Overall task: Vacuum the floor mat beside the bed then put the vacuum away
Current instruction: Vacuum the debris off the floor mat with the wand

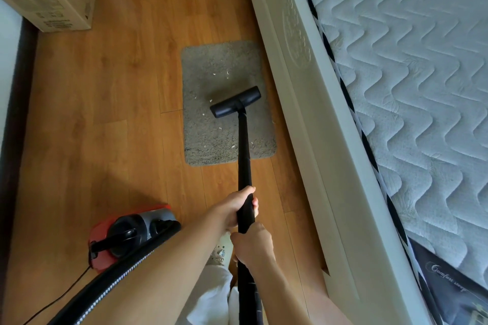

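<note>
Clearly mid-vacuuming: left hand (241, 206) and right hand (252, 241) both clench the wand (244, 145); floor head (235, 101) sits mid-mat (200, 140); crumbs (220, 74) toward twelve o'clock probably need the next push.

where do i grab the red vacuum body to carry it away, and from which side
Grip the black carry handle on top of the red vacuum body, coming down from above. It arches clear of the casing, so fingers should fit under it. Approach from the side away from the hose, which leaves the body toward the person.
</note>
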A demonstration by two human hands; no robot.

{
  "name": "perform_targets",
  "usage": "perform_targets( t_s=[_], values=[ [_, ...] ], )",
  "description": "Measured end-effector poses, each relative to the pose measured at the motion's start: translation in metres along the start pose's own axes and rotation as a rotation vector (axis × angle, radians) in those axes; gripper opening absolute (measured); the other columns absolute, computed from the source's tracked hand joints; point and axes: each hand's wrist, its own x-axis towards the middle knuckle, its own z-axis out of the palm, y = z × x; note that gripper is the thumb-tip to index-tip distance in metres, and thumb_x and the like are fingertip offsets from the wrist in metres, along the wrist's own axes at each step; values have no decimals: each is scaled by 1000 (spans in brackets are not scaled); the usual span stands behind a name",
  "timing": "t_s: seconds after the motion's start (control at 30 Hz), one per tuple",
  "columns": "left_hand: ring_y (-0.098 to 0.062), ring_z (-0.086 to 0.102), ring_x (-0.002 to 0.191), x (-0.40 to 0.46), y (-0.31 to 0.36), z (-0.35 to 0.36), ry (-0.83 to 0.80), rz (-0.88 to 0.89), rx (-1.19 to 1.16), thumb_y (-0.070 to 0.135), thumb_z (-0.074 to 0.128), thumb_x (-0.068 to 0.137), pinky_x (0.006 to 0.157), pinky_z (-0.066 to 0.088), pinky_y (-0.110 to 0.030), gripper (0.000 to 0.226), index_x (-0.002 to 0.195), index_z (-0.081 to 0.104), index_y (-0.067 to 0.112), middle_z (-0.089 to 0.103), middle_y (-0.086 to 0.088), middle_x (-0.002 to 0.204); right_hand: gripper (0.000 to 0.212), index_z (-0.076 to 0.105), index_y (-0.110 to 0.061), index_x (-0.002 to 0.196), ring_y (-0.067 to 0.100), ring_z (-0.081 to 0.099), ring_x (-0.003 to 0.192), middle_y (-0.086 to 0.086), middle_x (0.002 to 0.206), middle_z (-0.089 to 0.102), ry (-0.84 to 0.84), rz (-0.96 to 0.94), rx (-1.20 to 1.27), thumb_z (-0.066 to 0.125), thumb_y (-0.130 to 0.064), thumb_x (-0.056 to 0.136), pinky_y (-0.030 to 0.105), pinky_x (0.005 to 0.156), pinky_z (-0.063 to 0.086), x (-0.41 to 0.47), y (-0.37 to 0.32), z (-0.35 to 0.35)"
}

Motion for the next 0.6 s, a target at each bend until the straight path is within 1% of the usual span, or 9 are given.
perform_targets(
  t_s=[0.13, 0.2, 0.27, 0.3, 0.33, 0.47, 0.57, 0.6],
  values=[
    [-13, 46, 37, 2, 36, -3, -3, 57, 12, 26, 58, 93, 43, 43, -20, 23, 84, 43, 11, 49, -2, 53, 35, 50, 1, 118, 22, 56, 67, 9, 89, 59, 6, -26, 15, 52, -14, 87, 21, 41, 33, 18, -29, 0],
    [-13, 45, 37, 5, 55, -5, -1, 73, 21, 26, 57, 94, 44, 43, -19, 24, 83, 42, 11, 48, -2, 52, 34, 50, 0, 117, 24, 63, 72, 12, 95, 63, 4, -41, 34, 52, -14, 87, 22, 43, 39, 28, -45, 1],
    [-13, 45, 36, 11, 75, -8, -2, 89, 13, 26, 56, 94, 42, 42, -18, 24, 82, 41, 12, 48, -2, 51, 33, 49, 0, 117, 29, 70, 85, 16, 102, 66, -2, -63, 45, 51, -14, 87, 26, 52, 49, 39, -62, 1],
    [-12, 45, 35, 14, 86, -9, -4, 95, -5, 26, 56, 94, 41, 42, -17, 24, 81, 41, 12, 48, -2, 50, 32, 49, 0, 117, 29, 70, 88, 17, 103, 66, -4, -66, 47, 51, -13, 87, 27, 54, 50, 45, -71, 1],
    [-12, 45, 34, 17, 97, -10, -6, 101, -22, 26, 56, 94, 39, 43, -17, 24, 81, 41, 11, 48, -2, 49, 32, 49, 0, 117, 29, 70, 88, 17, 104, 66, -6, -67, 47, 51, -13, 87, 27, 53, 49, 52, -81, 1],
    [-11, 45, 34, 29, 137, -17, -3, 103, -53, 25, 55, 95, 38, 43, -16, 25, 77, 44, 11, 47, -2, 50, 36, 46, -1, 120, 25, 65, 76, 16, 101, 67, -26, -48, 52, 51, -11, 86, 24, 48, 45, 72, -121, -1],
    [-10, 45, 35, 37, 165, -23, -6, 90, -49, 24, 54, 96, 39, 42, -16, 26, 75, 45, 11, 46, -1, 54, 35, 47, -1, 120, 17, 56, 57, 7, 80, 60, -19, -34, 28, 51, -12, 88, 21, 41, 36, 86, -149, -5],
    [-10, 45, 36, 40, 175, -25, -3, 86, -49, 23, 54, 96, 39, 43, -17, 26, 75, 45, 11, 46, -1, 54, 34, 47, -1, 120, 15, 54, 56, 7, 80, 59, -18, -31, 14, 51, -13, 88, 20, 40, 35, 90, -159, -6]
  ],
)
